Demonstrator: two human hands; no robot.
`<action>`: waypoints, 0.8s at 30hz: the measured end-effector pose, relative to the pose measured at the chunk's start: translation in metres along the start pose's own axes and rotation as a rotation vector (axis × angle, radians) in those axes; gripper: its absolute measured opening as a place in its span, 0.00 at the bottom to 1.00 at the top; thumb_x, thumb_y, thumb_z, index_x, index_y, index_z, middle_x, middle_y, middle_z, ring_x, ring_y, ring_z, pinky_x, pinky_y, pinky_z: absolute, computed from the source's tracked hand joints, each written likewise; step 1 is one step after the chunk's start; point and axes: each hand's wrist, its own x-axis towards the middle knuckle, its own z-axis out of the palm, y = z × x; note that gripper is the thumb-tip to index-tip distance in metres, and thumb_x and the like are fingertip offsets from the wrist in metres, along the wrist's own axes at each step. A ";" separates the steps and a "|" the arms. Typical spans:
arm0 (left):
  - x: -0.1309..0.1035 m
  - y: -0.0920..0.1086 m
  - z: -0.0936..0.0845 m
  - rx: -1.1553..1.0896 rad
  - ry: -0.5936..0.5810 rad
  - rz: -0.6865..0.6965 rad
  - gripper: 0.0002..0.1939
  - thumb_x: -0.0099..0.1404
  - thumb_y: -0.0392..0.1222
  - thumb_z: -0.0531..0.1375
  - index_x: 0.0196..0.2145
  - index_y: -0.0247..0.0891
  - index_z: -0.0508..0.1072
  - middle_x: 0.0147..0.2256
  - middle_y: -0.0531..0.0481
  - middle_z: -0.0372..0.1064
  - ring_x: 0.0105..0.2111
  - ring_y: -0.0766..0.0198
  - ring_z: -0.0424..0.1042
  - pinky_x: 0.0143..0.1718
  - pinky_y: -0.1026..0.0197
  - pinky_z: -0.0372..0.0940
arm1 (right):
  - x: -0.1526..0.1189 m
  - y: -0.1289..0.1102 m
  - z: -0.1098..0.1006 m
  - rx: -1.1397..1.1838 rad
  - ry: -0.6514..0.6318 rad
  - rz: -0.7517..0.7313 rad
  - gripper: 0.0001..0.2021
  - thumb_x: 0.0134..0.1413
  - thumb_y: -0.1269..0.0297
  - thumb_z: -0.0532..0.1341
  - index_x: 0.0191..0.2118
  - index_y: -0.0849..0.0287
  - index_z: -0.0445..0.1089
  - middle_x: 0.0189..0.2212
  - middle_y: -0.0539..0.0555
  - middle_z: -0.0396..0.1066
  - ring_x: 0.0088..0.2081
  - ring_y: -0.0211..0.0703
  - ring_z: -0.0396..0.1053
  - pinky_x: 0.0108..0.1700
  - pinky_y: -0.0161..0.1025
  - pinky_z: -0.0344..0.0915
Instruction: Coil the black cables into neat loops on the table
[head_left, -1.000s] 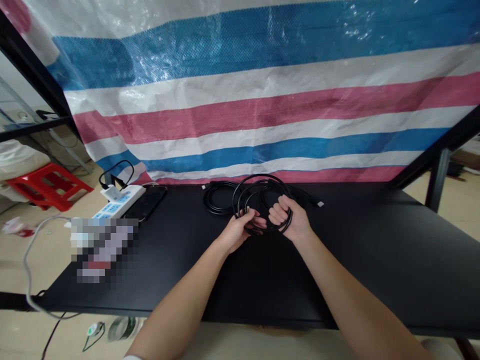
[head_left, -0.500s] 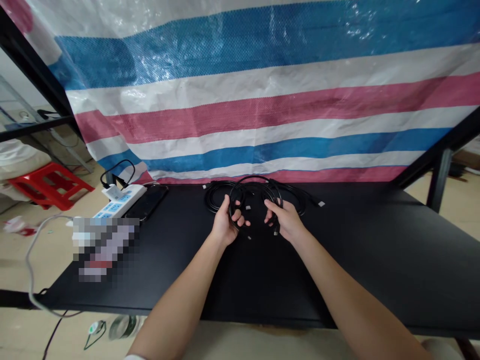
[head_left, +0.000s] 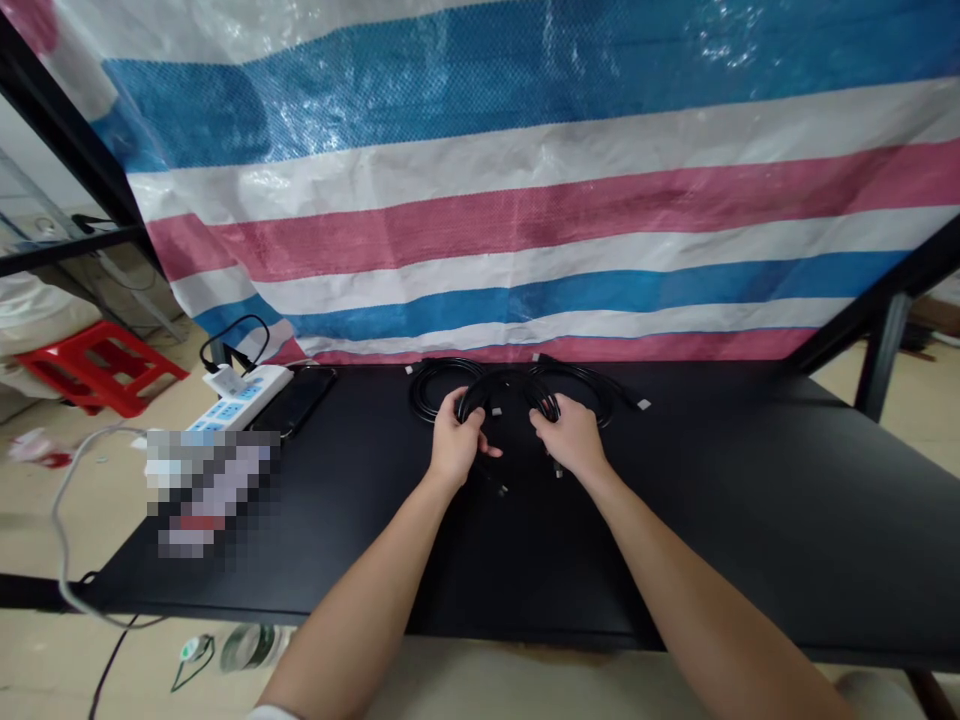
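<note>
Between my hands a black cable (head_left: pixel 501 380) is gathered in a loose coil that arches away from me above the dark table. My left hand (head_left: pixel 455 440) is closed round the coil's left side, thumb on top and some fingertips showing beneath. On the right side my right hand (head_left: pixel 571 436) is closed round the same strands. A metal-tipped plug (head_left: pixel 558 470) hangs below my right hand, and a second plug (head_left: pixel 502 489) hangs below my left. Behind lie a coiled black cable (head_left: pixel 424 385) on the left and another coiled black cable (head_left: pixel 592 385) on the right, partly hidden by my hands.
A white power strip (head_left: pixel 247 398) with a plugged-in charger stands at the table's left, beside a dark phone (head_left: pixel 304 398). A blurred-out item (head_left: pixel 217 490) lies nearer. A striped plastic sheet (head_left: pixel 517 220) hangs along the back edge. A red stool (head_left: pixel 101 365) stands left on the floor.
The coil's strands have been drawn together into a tighter bundle. My fingers have closed round both sides, with the left thumb now over the cable. Both hanging plugs have shifted slightly.
</note>
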 end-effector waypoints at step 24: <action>0.002 0.022 -0.011 -0.186 -0.204 -0.266 0.19 0.48 0.40 0.67 0.21 0.39 0.56 0.13 0.63 0.51 0.10 0.78 0.46 0.11 0.71 0.45 | 0.002 -0.006 -0.004 0.754 -0.417 0.350 0.24 0.33 0.48 0.68 0.16 0.54 0.52 0.09 0.40 0.48 0.12 0.30 0.50 0.16 0.32 0.54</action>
